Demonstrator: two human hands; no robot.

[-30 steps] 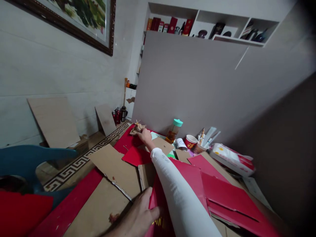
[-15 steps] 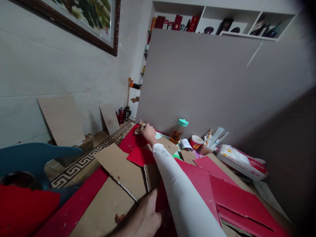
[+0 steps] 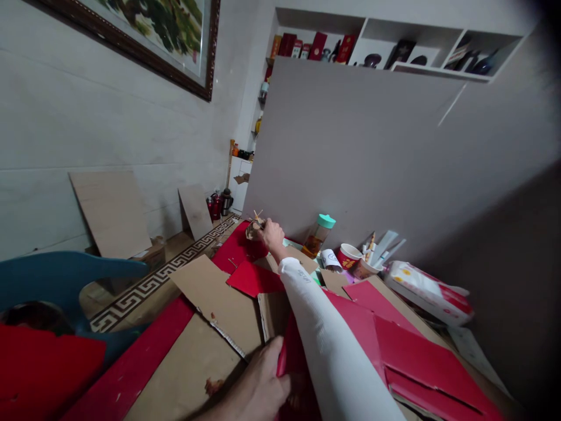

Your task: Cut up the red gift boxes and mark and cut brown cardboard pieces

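My left hand (image 3: 263,374), low in the middle, is closed on the edge of a red cardboard piece (image 3: 302,380), which my white sleeve partly covers. My right arm stretches over the cardboard to the far end of the table. There my right hand (image 3: 272,235) has its fingers closed around a small brownish crumpled-looking thing (image 3: 253,230) with thin pale sticks poking up from it; its kind is not clear. Beneath and in front of it lie a red sheet (image 3: 234,245) and a folded red piece (image 3: 254,279). Brown cardboard panels (image 3: 223,298) spread out to the left.
Along the grey board (image 3: 372,152) stand a bottle with a turquoise lid (image 3: 319,237), a red-and-white paper cup (image 3: 349,256) and a cup of pens and strips (image 3: 368,268). A tissue pack (image 3: 427,292) lies right. A blue chair (image 3: 65,272) stands left.
My right hand, still on the brownish thing with sticks, has shifted slightly right and down in the view. My left hand stays on the red cardboard. The camera has tilted a little.
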